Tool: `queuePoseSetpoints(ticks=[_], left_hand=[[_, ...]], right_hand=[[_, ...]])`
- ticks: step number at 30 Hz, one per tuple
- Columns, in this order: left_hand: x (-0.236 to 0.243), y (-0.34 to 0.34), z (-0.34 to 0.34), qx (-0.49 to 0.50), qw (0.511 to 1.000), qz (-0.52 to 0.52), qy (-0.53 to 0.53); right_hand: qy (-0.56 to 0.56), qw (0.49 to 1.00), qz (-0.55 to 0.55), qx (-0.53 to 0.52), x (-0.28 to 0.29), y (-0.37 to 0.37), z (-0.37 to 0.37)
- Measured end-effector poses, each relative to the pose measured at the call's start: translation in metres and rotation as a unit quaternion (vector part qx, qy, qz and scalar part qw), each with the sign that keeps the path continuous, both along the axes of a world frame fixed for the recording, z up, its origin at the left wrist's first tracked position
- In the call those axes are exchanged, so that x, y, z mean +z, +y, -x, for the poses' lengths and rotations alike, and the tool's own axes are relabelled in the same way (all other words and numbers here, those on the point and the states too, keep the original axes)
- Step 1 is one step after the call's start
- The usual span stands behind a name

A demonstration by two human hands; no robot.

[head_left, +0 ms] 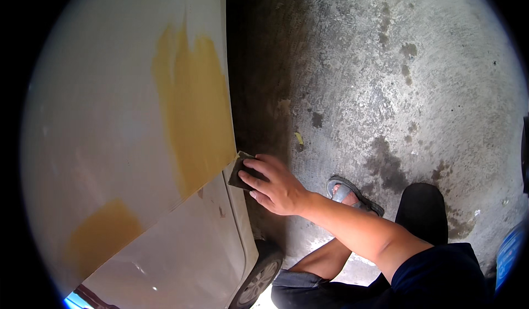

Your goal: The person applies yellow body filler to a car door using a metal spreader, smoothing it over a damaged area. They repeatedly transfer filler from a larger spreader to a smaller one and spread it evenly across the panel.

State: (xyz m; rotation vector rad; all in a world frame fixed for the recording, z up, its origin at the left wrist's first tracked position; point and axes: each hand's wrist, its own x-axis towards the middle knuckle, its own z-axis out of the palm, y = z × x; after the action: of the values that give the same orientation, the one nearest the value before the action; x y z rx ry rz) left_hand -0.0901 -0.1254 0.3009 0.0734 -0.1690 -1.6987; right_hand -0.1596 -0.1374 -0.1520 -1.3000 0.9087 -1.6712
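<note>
1. I see a white painted car panel (104, 143), its long ochre-yellow patch (201, 110) running far to near.
2. A dark flat rectangular block (236, 181) sits at the panel's right edge; contact I cannot confirm.
3. My bare right hand (281, 190) grips it from the right, fingers leftward; my left hand is out of view.

Place: apparently a vehicle body workshop
Car body (104, 127): pale, with smooth yellow patches (201, 105)
Floor (457, 77): bare grey concrete, darkly stained
</note>
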Motion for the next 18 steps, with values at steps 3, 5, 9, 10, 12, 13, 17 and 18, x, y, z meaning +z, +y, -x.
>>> queuePoseSetpoints(ticks=[3, 5, 9, 10, 12, 13, 17, 18], left_hand=[[-0.003, 0.001, -0.001, -0.001, 1.0, 0.002, 0.0], [-0.004, 0.003, -0.001, -0.001, 1.0, 0.004, -0.001], [-0.005, 0.005, -0.001, -0.002, 1.0, 0.004, -0.002], [-0.006, 0.005, -0.001, -0.001, 1.0, 0.003, -0.003], [-0.007, 0.005, 0.0, 0.001, 1.0, 0.002, -0.004], [-0.008, 0.005, 0.001, 0.0, 1.0, 0.001, -0.006], [-0.012, 0.005, 0.008, -0.004, 1.0, 0.0, -0.01], [-0.014, 0.004, 0.009, -0.005, 1.0, -0.001, -0.01]], right_hand=[[0.053, 0.996, -0.056, -0.038, -0.01, -0.044, 0.031], [0.072, 0.994, -0.037, -0.072, -0.022, -0.092, 0.051], [0.099, 0.991, 0.019, -0.094, -0.035, -0.174, 0.079], [0.101, 0.988, 0.037, -0.111, -0.034, -0.186, 0.084], [0.108, 0.991, 0.033, -0.073, -0.029, -0.198, 0.091], [0.103, 0.99, 0.05, -0.08, -0.025, -0.198, 0.094], [0.106, 0.994, 0.035, -0.014, -0.014, -0.167, 0.086], [0.087, 0.995, 0.035, -0.021, -0.015, -0.155, 0.079]])
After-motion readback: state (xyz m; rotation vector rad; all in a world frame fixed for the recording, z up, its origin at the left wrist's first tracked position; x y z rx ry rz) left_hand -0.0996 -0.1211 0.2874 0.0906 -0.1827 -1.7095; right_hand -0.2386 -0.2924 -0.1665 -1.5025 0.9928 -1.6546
